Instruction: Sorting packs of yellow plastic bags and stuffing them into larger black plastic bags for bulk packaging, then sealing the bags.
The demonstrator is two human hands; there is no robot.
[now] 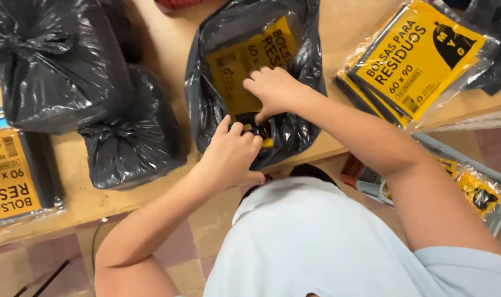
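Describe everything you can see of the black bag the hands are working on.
The black bag is glossy thin plastic, crumpled, lying open-mouthed on the wooden table near its front edge. A yellow pack sits inside. The left hand pinches its near edge; the right hand presses on the pack.

A flat pack with a yellow label (245, 63) lies inside an open black bag at the middle of the table, black print on the yellow rectangle. At the upper right lies a fanned stack of clear-wrapped packs with yellow labels (412, 58), tilted. At the left edge lies another clear pack with a yellow label (8, 176), partly cut off. Lower right, a grey tray holds crumpled yellow packets (473, 190).
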